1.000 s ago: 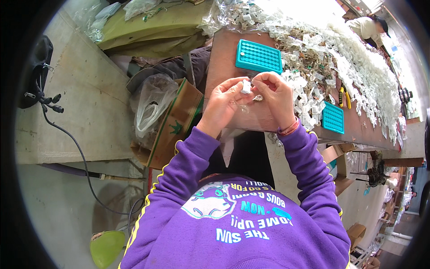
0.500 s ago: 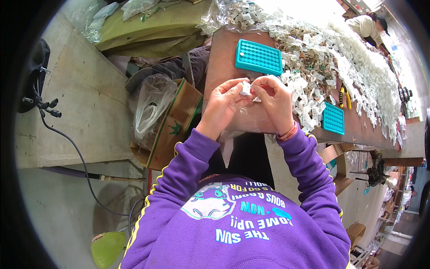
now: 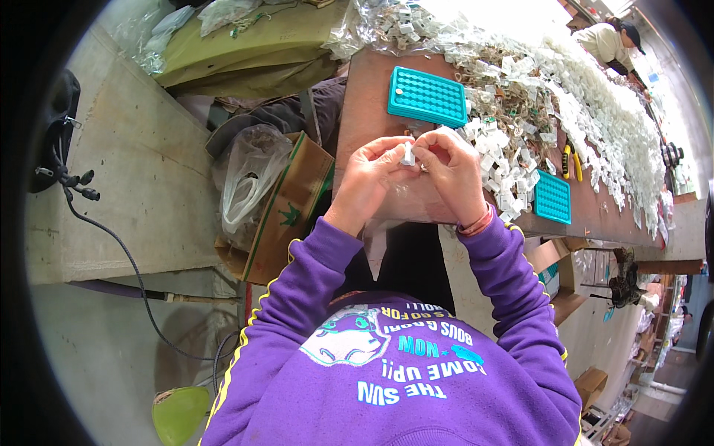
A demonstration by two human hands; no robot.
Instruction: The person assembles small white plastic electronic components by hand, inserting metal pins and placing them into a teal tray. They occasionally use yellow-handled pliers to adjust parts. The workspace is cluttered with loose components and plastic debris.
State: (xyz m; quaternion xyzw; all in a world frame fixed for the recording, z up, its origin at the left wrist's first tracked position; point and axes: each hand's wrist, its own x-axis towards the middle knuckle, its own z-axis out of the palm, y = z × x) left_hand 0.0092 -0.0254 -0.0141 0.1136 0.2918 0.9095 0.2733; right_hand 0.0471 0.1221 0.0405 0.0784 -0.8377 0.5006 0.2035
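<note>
A white plastic piece (image 3: 407,155) is pinched by the left fingers (image 3: 387,143); at its three o'clock, the right fingers (image 3: 448,140) are narrowed, contents unclear.

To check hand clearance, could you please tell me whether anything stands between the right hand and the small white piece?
Nothing visible does: the left hand holds the small white piece close beside the right hand's fingertips.

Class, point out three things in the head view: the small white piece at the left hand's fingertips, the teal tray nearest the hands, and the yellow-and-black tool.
White piece (image 3: 408,155): head view, on its exposed face.
Teal tray (image 3: 430,97): head view, on its bare top.
Yellow-and-black tool (image 3: 567,161): head view, on one handle.
</note>
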